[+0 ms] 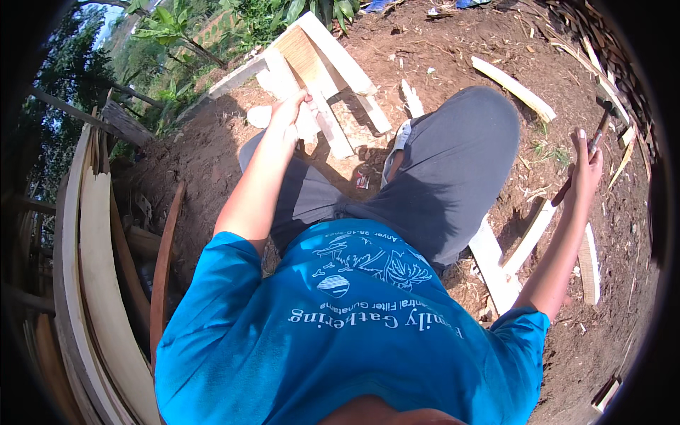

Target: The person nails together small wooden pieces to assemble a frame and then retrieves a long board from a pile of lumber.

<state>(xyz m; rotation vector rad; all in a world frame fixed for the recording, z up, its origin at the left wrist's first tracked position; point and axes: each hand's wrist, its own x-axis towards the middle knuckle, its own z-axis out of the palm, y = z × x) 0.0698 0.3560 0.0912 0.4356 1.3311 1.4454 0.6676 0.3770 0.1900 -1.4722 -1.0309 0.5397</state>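
Note:
A frame of pale wooden boards point(333, 57), joined at angles, stands on the ground in front of my legs. My left hand point(287, 113) is closed at its near left side, against the pale boards; what the fingers hold is hidden. Out to the right, away from the frame, my right hand point(586, 168) is wrapped round the handle of a hammer point(603, 117). The dark hammer head points away from me, and the handle's lower end shows below the hand.
Cut wood pieces point(489, 265) lie beside my right leg. Another pale strip point(513, 86) rests on the soil beyond my knee. Long planks point(106, 283) lean at the left. A stack of wood point(623, 49) lines the far right. Plants point(170, 32) grow at the back left.

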